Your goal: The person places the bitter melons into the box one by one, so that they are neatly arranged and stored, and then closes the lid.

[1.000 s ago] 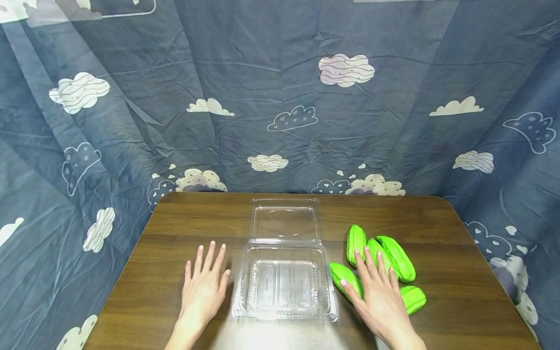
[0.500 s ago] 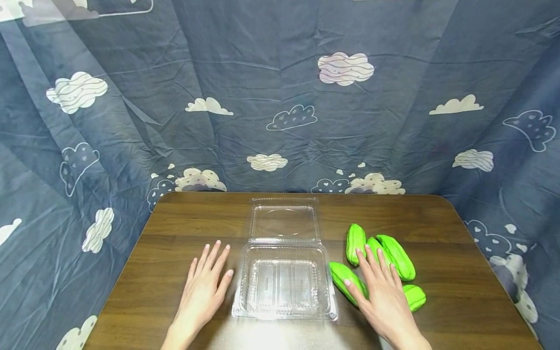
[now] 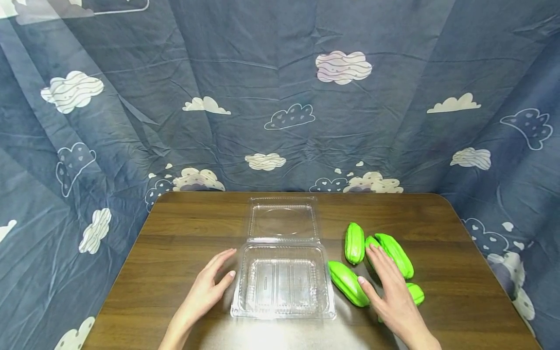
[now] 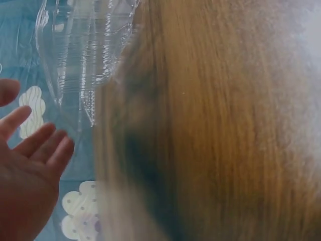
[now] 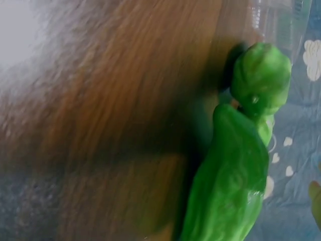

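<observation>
A clear plastic clamshell container [image 3: 282,282] lies opened flat, its lid [image 3: 283,218] towards the back. My left hand [image 3: 203,290] is beside the container's left edge, fingers relaxed and holding nothing; in the left wrist view its fingers [image 4: 42,145] are apart from one another. To the right of the container lie several bright green, ridged, long vegetables that resemble peppers, one [image 3: 348,284] close to its edge. My right hand [image 3: 393,296] hovers over that group with thumb and fingers apart, partly hiding some of them. Whether it touches any is unclear. The right wrist view shows a green vegetable [image 5: 230,175] close up.
Everything rests on a brown wood-grain table [image 3: 192,218] with rounded back corners. Behind and at the sides hangs a blue cloth [image 3: 284,146] printed with clouds. Bright glare falls on the table's front middle.
My left hand has turned onto its side and shifted right towards the container. The right hand has also turned sideways and moved slightly right, uncovering more of the vegetables.
</observation>
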